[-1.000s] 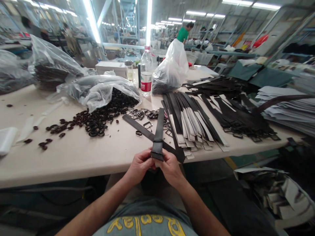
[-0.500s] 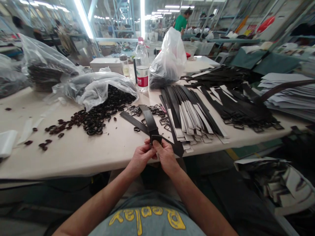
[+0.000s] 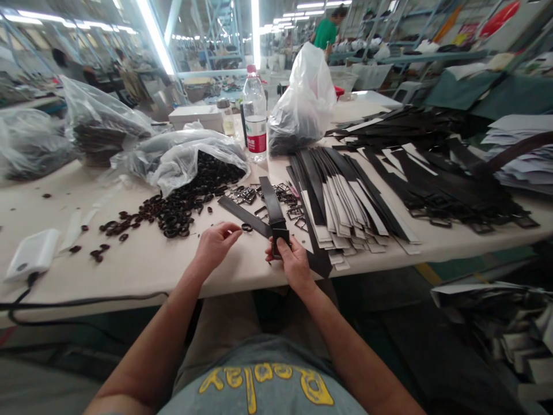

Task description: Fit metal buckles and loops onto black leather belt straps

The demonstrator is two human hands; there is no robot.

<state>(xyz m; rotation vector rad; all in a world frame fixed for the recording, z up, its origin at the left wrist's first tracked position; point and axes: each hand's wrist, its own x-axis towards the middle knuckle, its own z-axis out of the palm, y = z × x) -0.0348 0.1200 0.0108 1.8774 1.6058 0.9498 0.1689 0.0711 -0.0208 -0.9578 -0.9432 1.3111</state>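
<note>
My right hand (image 3: 295, 262) grips a black belt strap (image 3: 272, 202), its thumb pressed on the folded end near the table's front edge. A dark buckle frame seems to sit at that fold, partly covered by the fingers. The strap's other part stretches away over the table. My left hand (image 3: 216, 245) is apart from the strap, fingers loosely bent and reaching right. Its fingertips are beside a single black belt loop (image 3: 246, 227) on the table; whether they touch it I cannot tell. Another black strap (image 3: 242, 215) lies slantwise behind the loop.
Loose metal buckles (image 3: 246, 194) lie behind the straps. To the left, black belt loops (image 3: 173, 219) spill from a plastic bag (image 3: 173, 155). Stacked straps (image 3: 341, 196) lie at right. A water bottle (image 3: 255, 115) stands behind; a white device (image 3: 32, 253) with a cable is far left.
My left hand has let go of the folded strap end and moved left to the single loop. My right hand keeps hold of the strap. The view has shifted slightly left.
</note>
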